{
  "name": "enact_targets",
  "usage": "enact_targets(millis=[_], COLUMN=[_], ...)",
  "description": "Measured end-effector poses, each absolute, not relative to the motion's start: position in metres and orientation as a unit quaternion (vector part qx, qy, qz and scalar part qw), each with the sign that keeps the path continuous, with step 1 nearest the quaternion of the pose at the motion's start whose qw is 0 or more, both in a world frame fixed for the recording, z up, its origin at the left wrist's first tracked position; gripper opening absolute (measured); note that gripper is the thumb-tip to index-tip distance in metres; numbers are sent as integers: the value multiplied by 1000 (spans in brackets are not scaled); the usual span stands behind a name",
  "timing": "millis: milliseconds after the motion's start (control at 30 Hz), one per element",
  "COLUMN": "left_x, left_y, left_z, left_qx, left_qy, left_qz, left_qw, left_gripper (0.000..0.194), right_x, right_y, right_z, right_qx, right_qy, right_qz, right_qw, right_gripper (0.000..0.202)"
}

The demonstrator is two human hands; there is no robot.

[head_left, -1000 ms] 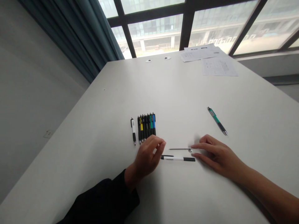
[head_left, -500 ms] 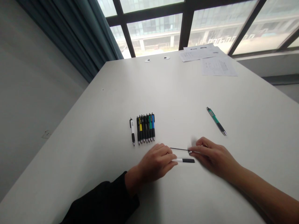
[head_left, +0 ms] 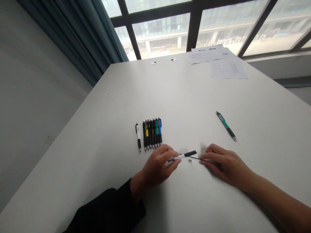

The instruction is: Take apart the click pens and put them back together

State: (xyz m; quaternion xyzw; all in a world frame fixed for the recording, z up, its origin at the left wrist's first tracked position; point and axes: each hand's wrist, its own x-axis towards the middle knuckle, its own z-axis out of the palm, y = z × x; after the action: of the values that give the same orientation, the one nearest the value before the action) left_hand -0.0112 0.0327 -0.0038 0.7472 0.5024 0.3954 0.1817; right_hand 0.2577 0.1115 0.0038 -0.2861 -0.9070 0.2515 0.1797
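Note:
My left hand point(head_left: 160, 165) is closed on a white pen barrel point(head_left: 181, 156) with a black grip, its open end pointing right and slightly up. The fingertips of my right hand point(head_left: 222, 161) pinch one end of a thin dark refill point(head_left: 194, 158), which runs left behind the barrel. A small silver pen tip point(head_left: 190, 160) lies on the table between the hands. Just beyond my left hand is a row of several pens point(head_left: 152, 134) in black, yellow, green and blue, with a white pen point(head_left: 138, 137) to its left.
A green pen point(head_left: 226, 126) lies at the right on the white table point(head_left: 116, 113). Paper sheets point(head_left: 228, 68) and two small white oval pieces point(head_left: 174, 60) are along the far edge, by the window. A blue curtain point(head_left: 85, 35) hangs at the left.
The barrel in my left hand has tilted upward at its right end. My right fingers have let go of the silver tip, which now lies on the table, and hold the refill's end.

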Motion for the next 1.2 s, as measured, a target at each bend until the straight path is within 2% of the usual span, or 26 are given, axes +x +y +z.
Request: enact_targets(millis=[233,467,667,967,1200], left_x=[-12,-13,-14,-14,-14], left_y=[34,35,34,32,32], left_z=[-2,-2,-4,-2,-3], left_qx=[732,710,728,760,771], left_qy=[525,540,536,519,505], left_qz=[400,426,400,362,355], left_qw=[170,150,152,149,156], left_gripper=[5,7,7,35,30], right_x=[257,257,265,274,274], right_y=[111,114,117,126,130], right_z=[0,3,0,-4,-6], right_qx=[-283,-404,-431,-439,-491], right_qy=[-911,-832,-756,-605,-476], right_qz=[233,265,410,567,625], right_qw=[189,272,275,347,377], right_gripper=[15,12,18,18,30])
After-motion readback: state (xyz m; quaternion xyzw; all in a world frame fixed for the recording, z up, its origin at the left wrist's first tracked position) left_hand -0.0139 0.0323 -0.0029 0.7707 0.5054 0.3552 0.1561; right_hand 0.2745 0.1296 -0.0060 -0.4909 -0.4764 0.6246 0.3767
